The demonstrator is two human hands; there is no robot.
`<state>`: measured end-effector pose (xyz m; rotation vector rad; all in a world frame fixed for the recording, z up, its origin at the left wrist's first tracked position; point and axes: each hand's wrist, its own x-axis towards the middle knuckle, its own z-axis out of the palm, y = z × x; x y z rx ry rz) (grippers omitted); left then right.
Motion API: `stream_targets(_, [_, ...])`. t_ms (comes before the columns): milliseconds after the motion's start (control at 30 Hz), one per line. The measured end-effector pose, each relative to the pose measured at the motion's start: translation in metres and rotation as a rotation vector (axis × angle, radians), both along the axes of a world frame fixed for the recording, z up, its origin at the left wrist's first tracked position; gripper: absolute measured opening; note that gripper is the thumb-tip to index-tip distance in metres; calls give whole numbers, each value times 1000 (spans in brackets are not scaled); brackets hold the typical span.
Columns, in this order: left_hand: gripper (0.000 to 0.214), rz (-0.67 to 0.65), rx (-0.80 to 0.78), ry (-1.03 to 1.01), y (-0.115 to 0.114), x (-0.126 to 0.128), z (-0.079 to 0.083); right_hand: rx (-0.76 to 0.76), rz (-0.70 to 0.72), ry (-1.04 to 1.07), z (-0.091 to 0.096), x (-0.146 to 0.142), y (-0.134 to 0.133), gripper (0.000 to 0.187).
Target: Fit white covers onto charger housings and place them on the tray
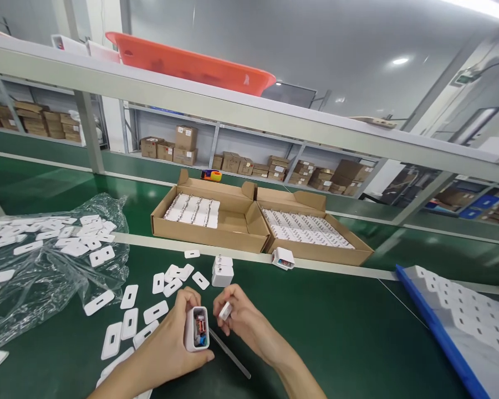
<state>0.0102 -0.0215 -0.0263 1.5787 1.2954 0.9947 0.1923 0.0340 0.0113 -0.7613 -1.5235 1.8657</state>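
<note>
My left hand (172, 346) is wrapped round a white charger housing (197, 329), its open end turned up so the red and blue parts inside show. Just to its right, my right hand (241, 318) pinches a small white cover plate (225, 311) between thumb and fingers. Both hands hover low over the green mat (336, 327). A thin grey rod (230, 353) lies on the mat under them. Several flat white cover plates (130, 322) are scattered to the left, and two closed white chargers (222, 271) stand just beyond my hands.
A clear plastic bag (45, 266) of white plates lies at left. Two open cardboard boxes (216, 235) (316, 249) with packed white parts sit behind a pale strip. Another charger (283, 258) lies by them. A blue tray (449, 327) of white housings is at right. Overhead is a shelf with an orange bin (191, 64).
</note>
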Motion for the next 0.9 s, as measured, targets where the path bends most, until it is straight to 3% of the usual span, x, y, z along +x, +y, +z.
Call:
stream_targets(133, [38,-10,-9,-178,3,-3,0,129,-268,23,-3,-4,-5,21])
stream_targets(267, [36,-157,-87,-290,2,-11,3,509,-420,-140,-6,-7,-13,11])
stream_targets(400, [30,-234,-67,-237,-2,-9,10,785,-461,-262,-10,-10,-21,17])
stream_targets(500, [30,-232,-42,-220,-4,-6,14,921,-449,-230,-12,-14,-26,25])
stream_targets(633, [32,-199,-48,-169,-2,-4,15,1030,-425,-119,-11,-19,-30,36])
stream_targets(900, [25,-141,-70,-155,-4,-3,12,1098,-527,-144,-11,-24,-38,30])
